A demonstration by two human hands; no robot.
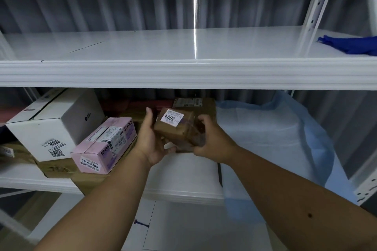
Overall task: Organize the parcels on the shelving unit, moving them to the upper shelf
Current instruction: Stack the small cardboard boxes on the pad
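A small brown taped parcel (177, 128) with a white label reading 3004 is held between both hands just above the lower shelf (183, 193). My left hand (151, 140) cups its left side and underside, fingers up along the side. My right hand (210, 140) grips its right side with curled fingers. The white upper shelf (183, 73) runs across the frame above the hands. On the lower shelf to the left lie a pink box (106, 144), a white box (55, 126) labelled 3008 and flat brown cartons (57, 169).
Another brown parcel (195, 106) lies behind the held one. A translucent blue-white plastic bag (275, 140) fills the lower shelf's right side. A blue cloth (353, 45) lies at the upper shelf's right end beside a white upright post (312, 12). A grey curtain hangs behind.
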